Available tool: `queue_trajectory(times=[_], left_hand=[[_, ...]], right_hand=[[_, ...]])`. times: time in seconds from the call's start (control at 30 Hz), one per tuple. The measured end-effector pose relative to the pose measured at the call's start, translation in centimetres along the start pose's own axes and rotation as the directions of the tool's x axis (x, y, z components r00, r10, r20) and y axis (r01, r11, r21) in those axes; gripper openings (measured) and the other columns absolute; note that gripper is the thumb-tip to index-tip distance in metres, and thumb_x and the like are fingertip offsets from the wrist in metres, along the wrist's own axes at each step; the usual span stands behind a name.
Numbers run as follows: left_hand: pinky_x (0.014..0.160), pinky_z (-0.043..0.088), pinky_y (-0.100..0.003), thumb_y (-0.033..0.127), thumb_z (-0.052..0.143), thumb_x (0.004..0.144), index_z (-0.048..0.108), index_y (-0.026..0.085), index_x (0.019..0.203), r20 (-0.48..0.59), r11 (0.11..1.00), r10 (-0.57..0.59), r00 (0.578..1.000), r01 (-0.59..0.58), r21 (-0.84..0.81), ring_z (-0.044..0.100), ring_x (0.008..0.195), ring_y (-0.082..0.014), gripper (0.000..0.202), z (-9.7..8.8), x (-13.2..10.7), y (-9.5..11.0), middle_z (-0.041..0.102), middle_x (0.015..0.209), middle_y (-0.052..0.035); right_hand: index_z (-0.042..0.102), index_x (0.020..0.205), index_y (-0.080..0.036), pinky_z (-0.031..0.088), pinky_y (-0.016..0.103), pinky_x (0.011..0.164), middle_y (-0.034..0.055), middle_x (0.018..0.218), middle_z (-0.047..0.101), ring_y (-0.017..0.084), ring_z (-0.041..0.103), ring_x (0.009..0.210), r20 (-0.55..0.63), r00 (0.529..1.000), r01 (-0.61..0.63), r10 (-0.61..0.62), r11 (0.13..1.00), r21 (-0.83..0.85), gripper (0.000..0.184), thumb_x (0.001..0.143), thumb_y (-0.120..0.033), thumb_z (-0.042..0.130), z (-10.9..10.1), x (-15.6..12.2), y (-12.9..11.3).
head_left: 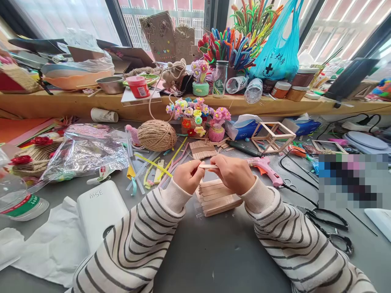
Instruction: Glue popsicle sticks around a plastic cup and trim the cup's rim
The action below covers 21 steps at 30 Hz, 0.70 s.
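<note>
Between my two hands a single wooden craft stick point(209, 166) is held level, one end in each pinch. My left hand point(188, 176) has its thumb and finger closed on the left end. With closed fingers, my right hand point(234, 173) grips the other end, partly covering it. Just below the hands sits a box-like piece built of craft sticks point(218, 197), its upper right part hidden by my right hand. Behind the hands lie a row of loose craft sticks point(203, 150) and, to the right, a pink hot glue gun point(269, 169).
A twine ball point(157, 135), a plastic bag point(88, 152) and a white power bank point(102, 211) lie to the left. Black scissors point(331, 224) and a cable are on the right. Behind stand a stick-frame cube point(273, 137), flower pots point(216, 130) and a crowded ledge point(122, 108).
</note>
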<state>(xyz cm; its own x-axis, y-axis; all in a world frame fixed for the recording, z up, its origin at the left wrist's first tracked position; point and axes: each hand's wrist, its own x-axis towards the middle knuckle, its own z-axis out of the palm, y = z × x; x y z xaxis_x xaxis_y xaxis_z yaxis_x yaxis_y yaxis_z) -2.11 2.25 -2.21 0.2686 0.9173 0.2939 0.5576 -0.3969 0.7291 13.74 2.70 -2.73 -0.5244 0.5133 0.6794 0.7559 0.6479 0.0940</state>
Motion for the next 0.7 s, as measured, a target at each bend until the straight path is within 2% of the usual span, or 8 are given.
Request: queue_trajectory(times=[0.2, 0.33, 0.43, 0.5, 0.57, 0.63, 0.7], left_hand=[[0.046, 0.027, -0.026, 0.041, 0.033, 0.072, 0.043, 0.020, 0.048, 0.046, 0.970, -0.147, 0.988, 0.153, -0.188, 0.033, 0.042, -0.0108, 0.033, 0.2, 0.3, 0.0, 0.035, 0.040, 0.0037], [0.042, 0.028, -0.025, 0.040, 0.032, 0.073, 0.043, 0.021, 0.048, 0.071, 0.958, -0.155, 0.985, 0.167, -0.232, 0.033, 0.038, -0.0100, 0.034, 0.3, 0.5, -0.2, 0.034, 0.038, 0.0047], [0.043, 0.032, -0.024, 0.041, 0.034, 0.076, 0.047, 0.019, 0.051, 0.063, 0.957, -0.134, 0.989, 0.145, -0.252, 0.037, 0.039, -0.0097, 0.035, 0.4, 0.4, -0.3, 0.040, 0.041, 0.0039], [0.047, 0.035, -0.023, 0.039, 0.037, 0.078, 0.053, 0.018, 0.055, -0.017, 0.975, -0.093, 0.996, 0.088, -0.204, 0.044, 0.043, -0.0101, 0.035, 0.5, 0.3, -0.4, 0.047, 0.044, 0.0027], [0.050, 0.037, -0.023, 0.037, 0.040, 0.081, 0.057, 0.017, 0.060, -0.147, 0.996, -0.020, 0.989, 0.008, -0.087, 0.049, 0.046, -0.0106, 0.034, 0.6, 0.1, -0.7, 0.053, 0.047, 0.0018], [0.053, 0.038, -0.024, 0.034, 0.041, 0.084, 0.061, 0.017, 0.066, -0.267, 0.995, 0.092, 0.959, -0.075, 0.071, 0.052, 0.048, -0.0109, 0.032, 0.7, -0.1, -1.0, 0.059, 0.051, 0.0015], [0.056, 0.037, -0.025, 0.031, 0.041, 0.085, 0.063, 0.017, 0.071, -0.327, 0.957, 0.225, 0.918, -0.146, 0.251, 0.053, 0.050, -0.0114, 0.030, 0.7, -0.3, -1.3, 0.064, 0.057, 0.0002]], right_hand=[[0.055, 0.075, -0.015, 0.029, 0.021, 0.050, 0.0007, 0.058, 0.060, 0.010, 0.054, 0.051, -0.059, 0.998, -0.012, 0.012, 1.000, 0.005, 0.028, 0.090, -0.030, 0.037, 0.2, 0.0, 0.0], [0.055, 0.072, -0.015, 0.030, 0.020, 0.050, 0.0002, 0.057, 0.059, 0.010, 0.053, 0.049, -0.083, 0.996, -0.027, 0.025, 0.999, -0.024, 0.025, 0.088, -0.024, 0.039, 0.4, -0.1, 0.1], [0.057, 0.073, -0.016, 0.031, 0.020, 0.051, 0.0002, 0.057, 0.061, 0.009, 0.053, 0.049, -0.128, 0.989, -0.074, 0.074, 0.997, 0.010, 0.022, 0.088, -0.024, 0.042, 0.2, -0.1, 0.2], [0.058, 0.080, -0.016, 0.032, 0.019, 0.050, -0.0005, 0.058, 0.060, 0.008, 0.051, 0.047, -0.110, 0.978, -0.164, 0.175, 0.981, 0.100, 0.022, 0.085, -0.034, 0.047, -0.1, -0.1, 0.2], [0.056, 0.088, -0.015, 0.031, 0.019, 0.047, -0.0030, 0.054, 0.055, 0.008, 0.046, 0.043, -0.038, 0.949, -0.298, 0.314, 0.926, 0.231, 0.032, 0.078, -0.046, 0.053, -0.4, 0.0, 0.3], [0.055, 0.087, -0.016, 0.029, 0.019, 0.044, -0.0063, 0.049, 0.047, 0.007, 0.039, 0.040, 0.061, 0.897, -0.427, 0.437, 0.823, 0.376, 0.039, 0.073, -0.052, 0.057, -0.8, 0.2, 0.3], [0.056, 0.077, -0.016, 0.029, 0.020, 0.044, -0.0063, 0.047, 0.044, 0.007, 0.036, 0.041, 0.165, 0.848, -0.511, 0.503, 0.697, 0.503, 0.035, 0.075, -0.051, 0.054, -0.9, 0.4, 0.4]])
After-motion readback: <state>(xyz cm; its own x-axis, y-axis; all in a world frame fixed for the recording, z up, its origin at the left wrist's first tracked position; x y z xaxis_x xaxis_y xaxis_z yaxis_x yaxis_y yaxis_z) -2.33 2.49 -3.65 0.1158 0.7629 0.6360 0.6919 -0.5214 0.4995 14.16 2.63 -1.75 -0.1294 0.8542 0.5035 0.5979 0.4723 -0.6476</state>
